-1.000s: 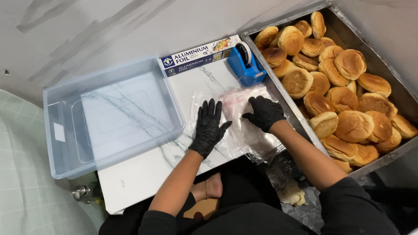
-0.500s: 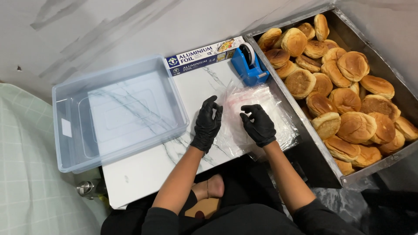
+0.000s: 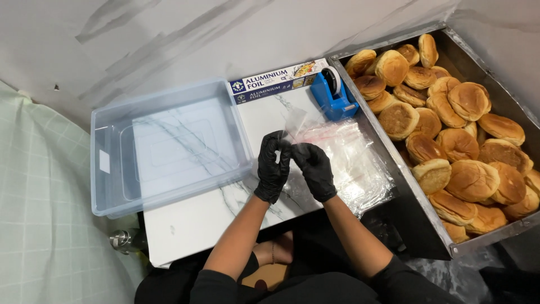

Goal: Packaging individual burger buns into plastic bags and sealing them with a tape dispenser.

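Both my hands wear black gloves and meet over the marble board [image 3: 197,225]. My left hand [image 3: 273,169] and my right hand [image 3: 315,169] pinch one clear plastic bag [image 3: 293,123] between their fingertips, its top corner sticking up above them. Just right of my hands lies a stack of clear plastic bags [image 3: 354,163] flat on the board.
An empty clear plastic bin [image 3: 169,146] sits on the left. A long foil box [image 3: 275,81] and a blue tape dispenser [image 3: 334,95] stand at the board's far edge. A metal tray [image 3: 394,163] full of several buns [image 3: 455,141] fills the right side.
My hands have lifted off the bag stack and come together, raising a single clear bag between them.
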